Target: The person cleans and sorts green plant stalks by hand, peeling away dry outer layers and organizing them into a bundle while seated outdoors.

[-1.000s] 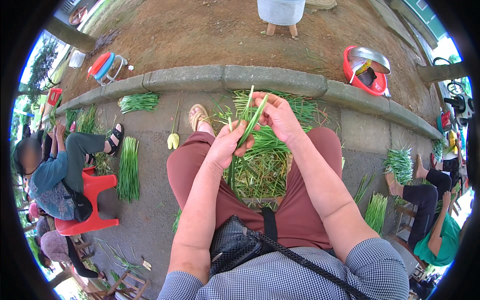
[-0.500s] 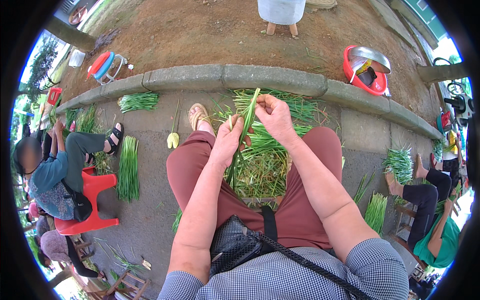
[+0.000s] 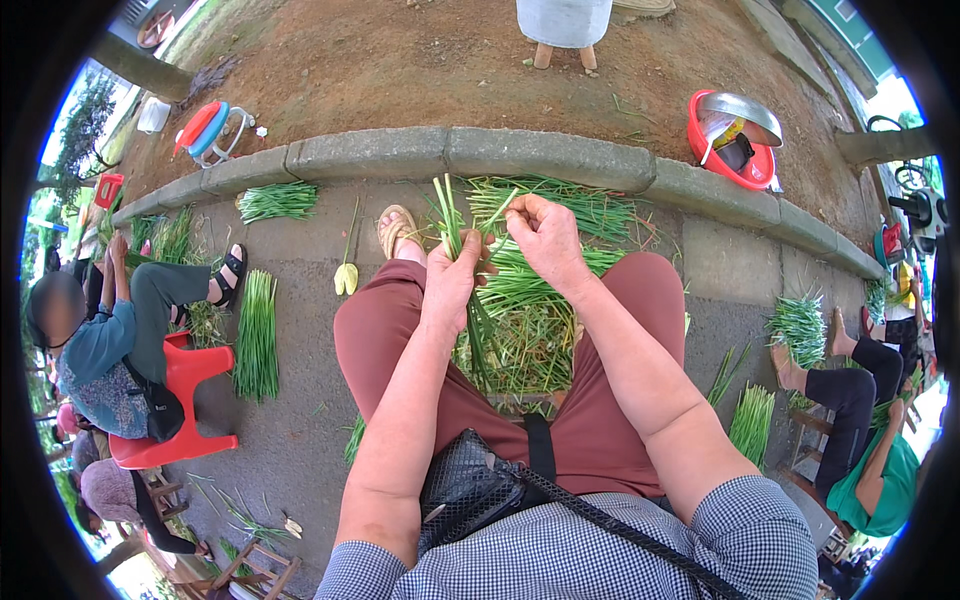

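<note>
1. From where the sitter (image 3: 590, 545) is, at eleven o'clock, the left hand (image 3: 457, 275) grips a green bunch (image 3: 448, 215).
2. At twelve, the right hand (image 3: 545, 238) pinches one stalk (image 3: 499, 209).
3. Loose heap (image 3: 555, 268) beyond, twelve.
4. Past the kerb (image 3: 550, 160), one o'clock, a red basin (image 3: 762, 170).

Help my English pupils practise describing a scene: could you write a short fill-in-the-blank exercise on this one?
1. The bunch of green stalks is gripped in the person's ____ (left or right) hand.
2. The person's shirt has a ____ (checked or floral) pattern.
3. The plastic stool at the picture's left is coloured ____.
4. The basin with the metal lid stands toward the picture's ____ (left or right).

Missing words: left; checked; red; right.
</note>
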